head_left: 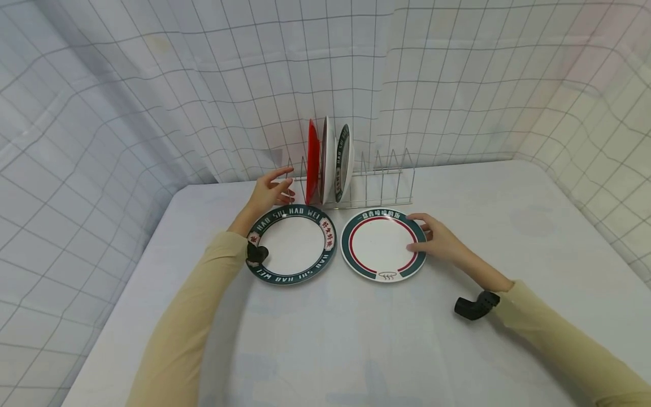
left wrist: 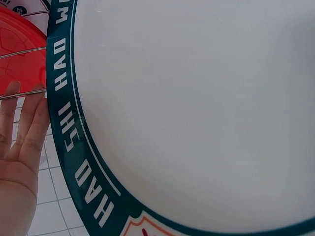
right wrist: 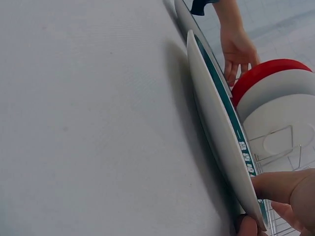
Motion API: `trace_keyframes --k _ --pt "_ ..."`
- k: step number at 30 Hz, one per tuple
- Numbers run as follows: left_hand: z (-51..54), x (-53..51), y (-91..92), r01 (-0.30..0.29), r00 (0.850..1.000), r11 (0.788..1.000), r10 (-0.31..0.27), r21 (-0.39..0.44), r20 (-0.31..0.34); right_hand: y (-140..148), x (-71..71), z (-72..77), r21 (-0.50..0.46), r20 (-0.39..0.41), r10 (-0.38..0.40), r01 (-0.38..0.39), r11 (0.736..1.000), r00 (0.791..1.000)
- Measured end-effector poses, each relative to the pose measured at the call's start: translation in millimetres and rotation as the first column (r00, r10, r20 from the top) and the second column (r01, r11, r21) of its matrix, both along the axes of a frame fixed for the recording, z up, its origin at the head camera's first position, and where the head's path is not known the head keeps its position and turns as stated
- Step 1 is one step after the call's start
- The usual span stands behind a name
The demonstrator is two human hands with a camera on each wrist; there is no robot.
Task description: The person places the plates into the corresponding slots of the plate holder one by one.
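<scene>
My left hand [head_left: 269, 193] is at the rack's left end, beside the upright red plate [head_left: 312, 164], fingers spread and holding nothing. In the left wrist view its straight fingers [left wrist: 32, 123] lie near the rack wires; contact is unclear. Below that wrist, a green-rimmed plate [head_left: 292, 246] with lettering lies face up. My right hand [head_left: 438, 240] grips the right rim of a second green-rimmed plate [head_left: 378, 246] with a red ring. The right wrist view shows this plate [right wrist: 216, 113] edge-on, with fingers on both sides of its rim.
The wire rack [head_left: 381, 189] stands at the back of the white table [head_left: 325, 339]. Upright in its left part, next to the red plate, are a white plate [head_left: 328, 161] and a green-rimmed plate [head_left: 343, 164]. Checked white cloth [head_left: 432, 85] hangs behind and at both sides.
</scene>
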State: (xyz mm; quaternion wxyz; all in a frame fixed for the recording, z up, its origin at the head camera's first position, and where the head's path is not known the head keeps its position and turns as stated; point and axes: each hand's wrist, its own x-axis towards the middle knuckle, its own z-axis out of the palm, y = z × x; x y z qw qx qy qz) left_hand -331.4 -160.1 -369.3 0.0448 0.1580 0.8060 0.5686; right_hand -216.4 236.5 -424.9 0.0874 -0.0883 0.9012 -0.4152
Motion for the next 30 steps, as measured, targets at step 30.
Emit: trace_keyframes --k 30 --pt "2.0 3.1 0.1 0.005 1.000 1.000 -0.005 0.006 -0.001 4 -4.7 9.7 -0.505 0.280 0.330 -0.153 0.849 0.902"
